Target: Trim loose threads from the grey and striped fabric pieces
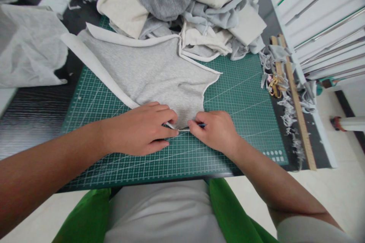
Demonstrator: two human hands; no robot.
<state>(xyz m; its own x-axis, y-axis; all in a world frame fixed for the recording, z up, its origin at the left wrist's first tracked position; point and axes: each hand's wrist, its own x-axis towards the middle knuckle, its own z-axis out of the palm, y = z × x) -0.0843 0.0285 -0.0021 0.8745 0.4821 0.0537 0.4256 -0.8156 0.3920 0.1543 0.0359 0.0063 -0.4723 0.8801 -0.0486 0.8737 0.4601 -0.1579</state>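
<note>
A grey knit fabric piece [154, 64] with white bound edges lies spread on a green cutting mat [242, 95]. My left hand [145, 129] rests over its near edge, the thumb and fingers closed on the white binding. Close to its right, my right hand [216, 131] is closed around a slim tool [202, 125], of which a short blue part shows. The tool's dark thin tip lies along the fabric edge between both hands. Most of the tool is hidden by my fingers, so its kind cannot be made out.
A heap of grey and cream fabric pieces [165, 0] covers the far side. On the right are a wooden ruler [299, 114], gold-handled scissors [275, 85] and thread scraps [288, 112]. White translucent sheeting [28, 45] lies at left. Metal rods [336, 41] stand beyond the right edge.
</note>
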